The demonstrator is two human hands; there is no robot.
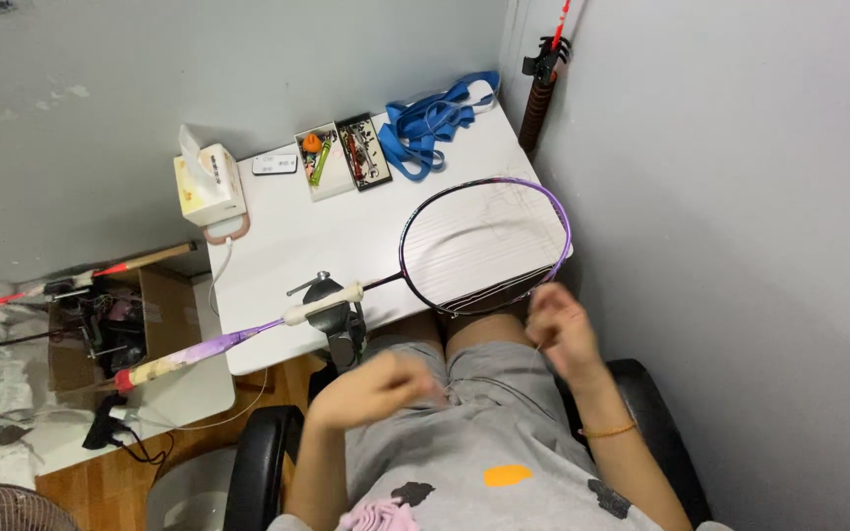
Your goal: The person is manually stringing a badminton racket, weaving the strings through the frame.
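Purple frame: your badminton racket (484,241) lies flat on the white worktop (287,246), with its round head near you and partly past the worktop's front edge.
Why it lies so: I think the head hangs over the edge so your hands can get at the strings from your lap.
Handle: it points off to your left, past the worktop's edge, with yellow and red wrap at the end.
Clamp: a small dark clamp (338,305) sits by the shaft at the worktop's edge. It may be keeping the racket from sliding.
Right hand: your right hand (561,329) is just below the racket head. Its grip is narrow, fingers pinched together, maybe on a thin string, but I cannot tell for sure.
Left hand: your left hand (381,385) is over your lap in a loose fist. It is blurry, so I cannot tell if it holds anything.
Far side of the worktop: a tissue box (209,182), a little tray of small tools (341,157) and a blue strap (435,123).
Room: grey walls close in on two sides. You sit in a black chair (258,462). A cardboard box (115,329) of odds and ends is on your left.
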